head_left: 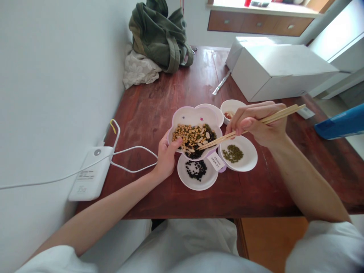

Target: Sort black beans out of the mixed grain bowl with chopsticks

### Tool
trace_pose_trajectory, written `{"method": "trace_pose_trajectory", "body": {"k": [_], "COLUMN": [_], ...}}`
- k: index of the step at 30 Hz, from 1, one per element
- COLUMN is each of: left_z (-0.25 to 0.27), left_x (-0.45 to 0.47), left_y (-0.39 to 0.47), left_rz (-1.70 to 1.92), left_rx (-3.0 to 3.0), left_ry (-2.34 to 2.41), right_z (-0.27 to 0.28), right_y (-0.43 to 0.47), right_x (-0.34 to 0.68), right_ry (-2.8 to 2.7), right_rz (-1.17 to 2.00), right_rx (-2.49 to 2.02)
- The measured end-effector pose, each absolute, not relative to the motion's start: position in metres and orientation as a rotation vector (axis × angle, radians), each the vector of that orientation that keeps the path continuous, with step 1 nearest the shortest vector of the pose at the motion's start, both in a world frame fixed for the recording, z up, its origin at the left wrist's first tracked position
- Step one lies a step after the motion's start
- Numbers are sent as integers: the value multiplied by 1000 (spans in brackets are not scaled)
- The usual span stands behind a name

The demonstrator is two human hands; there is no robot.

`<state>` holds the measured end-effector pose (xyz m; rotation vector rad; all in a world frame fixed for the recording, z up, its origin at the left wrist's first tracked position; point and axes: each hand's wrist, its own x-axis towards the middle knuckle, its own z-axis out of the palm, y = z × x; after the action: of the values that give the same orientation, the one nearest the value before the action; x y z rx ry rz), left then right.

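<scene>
My left hand [167, 153] grips the left rim of a flower-shaped bowl [187, 112], thumb inside, and holds it tilted toward me. Mixed yellow, green and black beans with pale peanuts [196, 135] lie in it. In my right hand [257, 123] is a pair of chopsticks [267, 119], their tips among the beans in the bowl. Below the bowl, a white dish [199, 184] holds black beans [196, 170]. Green beans [233, 153] lie in a white bowl [250, 151] to the right. A labelled tag [216, 162] hangs over the flower-shaped bowl's edge.
Behind stand a white dish [214, 110] and a small bowl [233, 104] with reddish and pale bits. A white box [284, 68], a green bag [159, 34], a blue object [341, 123] and a white power bank [91, 174] with a cable [133, 148] surround the wooden table's [142, 113] working area.
</scene>
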<state>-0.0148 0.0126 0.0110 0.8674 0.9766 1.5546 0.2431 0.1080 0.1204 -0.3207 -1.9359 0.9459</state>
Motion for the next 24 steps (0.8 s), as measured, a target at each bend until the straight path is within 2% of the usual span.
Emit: {"method": "trace_pose_trajectory", "body": {"k": [16, 24], "left_z": [9, 10], "left_x": [-16, -16], "left_y": [12, 11], "left_rz": [1539, 1537], "left_rx": [873, 864], "left_ry": [1023, 1000], "right_z": [119, 122], "right_y": [108, 109], "right_x": [239, 245], "right_ry": [-1933, -1897], "right_rz": [1017, 950], "right_rx": [-200, -316]}}
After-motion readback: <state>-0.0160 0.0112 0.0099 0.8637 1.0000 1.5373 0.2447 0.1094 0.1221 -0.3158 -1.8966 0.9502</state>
